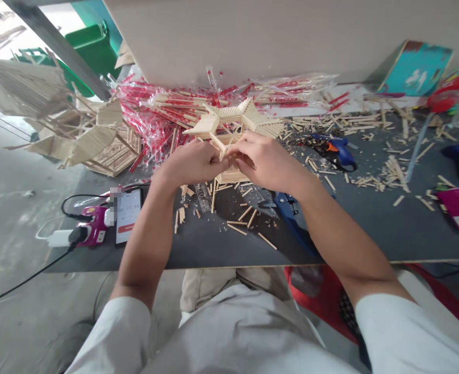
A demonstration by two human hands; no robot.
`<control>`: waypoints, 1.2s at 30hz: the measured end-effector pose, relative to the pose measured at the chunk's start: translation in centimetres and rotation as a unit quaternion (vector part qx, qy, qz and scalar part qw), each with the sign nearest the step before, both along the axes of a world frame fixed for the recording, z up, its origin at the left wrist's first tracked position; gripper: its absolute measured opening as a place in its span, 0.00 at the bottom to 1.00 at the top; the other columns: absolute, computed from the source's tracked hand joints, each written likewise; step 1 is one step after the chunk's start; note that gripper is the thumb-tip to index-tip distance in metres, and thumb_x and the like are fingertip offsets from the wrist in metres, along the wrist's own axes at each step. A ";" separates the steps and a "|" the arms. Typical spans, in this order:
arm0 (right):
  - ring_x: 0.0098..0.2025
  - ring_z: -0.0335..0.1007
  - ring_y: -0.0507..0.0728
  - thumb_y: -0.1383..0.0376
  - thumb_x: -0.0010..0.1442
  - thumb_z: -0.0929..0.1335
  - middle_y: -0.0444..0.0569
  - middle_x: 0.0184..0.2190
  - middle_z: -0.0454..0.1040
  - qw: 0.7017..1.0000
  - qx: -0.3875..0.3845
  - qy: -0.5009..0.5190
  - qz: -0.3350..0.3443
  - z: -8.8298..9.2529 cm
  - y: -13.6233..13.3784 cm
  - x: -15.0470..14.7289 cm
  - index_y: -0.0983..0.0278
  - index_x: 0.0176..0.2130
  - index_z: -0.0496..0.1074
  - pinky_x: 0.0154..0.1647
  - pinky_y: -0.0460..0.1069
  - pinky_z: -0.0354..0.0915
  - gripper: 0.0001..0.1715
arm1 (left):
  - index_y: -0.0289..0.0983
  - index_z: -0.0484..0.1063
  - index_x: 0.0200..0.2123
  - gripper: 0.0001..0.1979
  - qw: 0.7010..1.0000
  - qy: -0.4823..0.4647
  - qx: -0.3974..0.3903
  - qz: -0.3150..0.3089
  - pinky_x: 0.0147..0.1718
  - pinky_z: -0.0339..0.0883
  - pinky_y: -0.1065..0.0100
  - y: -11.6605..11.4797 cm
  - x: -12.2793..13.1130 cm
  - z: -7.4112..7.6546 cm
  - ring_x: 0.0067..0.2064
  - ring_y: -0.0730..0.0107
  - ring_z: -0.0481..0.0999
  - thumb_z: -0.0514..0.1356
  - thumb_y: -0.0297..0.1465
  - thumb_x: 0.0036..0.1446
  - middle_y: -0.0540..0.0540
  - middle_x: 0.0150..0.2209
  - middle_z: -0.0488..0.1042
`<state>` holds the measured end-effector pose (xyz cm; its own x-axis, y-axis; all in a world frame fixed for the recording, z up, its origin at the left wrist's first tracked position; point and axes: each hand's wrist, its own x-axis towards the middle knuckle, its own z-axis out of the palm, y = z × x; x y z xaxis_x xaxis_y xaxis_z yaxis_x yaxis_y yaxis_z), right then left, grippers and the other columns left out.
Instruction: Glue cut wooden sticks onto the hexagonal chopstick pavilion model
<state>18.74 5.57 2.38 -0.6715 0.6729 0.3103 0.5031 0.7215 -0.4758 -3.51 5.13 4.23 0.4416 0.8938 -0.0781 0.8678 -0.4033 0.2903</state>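
A small structure of pale wooden sticks (233,111) with a pointed, star-like top stands at the middle of the dark table. Both hands meet at its near side. My left hand (194,162) has its fingers curled and pressed together at the structure's front; what they grip is hidden. My right hand (270,162) pinches at the same spot from the right, its fingertips touching a thin stick part of the structure. Loose short sticks (237,227) lie on the table below the hands.
Red-and-clear wrappers with sticks (151,111) lie behind. A larger stick model (81,135) stands left, near a phone (129,215) and a purple power strip (96,226). Blue pliers (293,218) lie by my right forearm; a blue glue gun (340,150) is farther back. Scraps cover the right side.
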 end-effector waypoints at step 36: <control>0.47 0.77 0.62 0.64 0.65 0.68 0.53 0.43 0.81 0.991 -0.005 -0.025 -0.129 1.8 1.7 4.1 0.62 0.48 0.83 0.54 0.59 0.70 0.15 | 0.38 0.71 0.28 0.20 0.998 -0.015 0.063 -0.003 0.36 0.60 0.63 -0.1 -1.6 0.9 0.29 0.68 0.70 0.50 0.37 0.72 0.47 0.24 0.69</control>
<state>22.82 7.23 4.20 -0.4908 0.8272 0.2736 0.6935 0.5610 -0.4520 -5.14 5.05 5.08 0.4475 0.8930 0.0479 0.8567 -0.4434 0.2634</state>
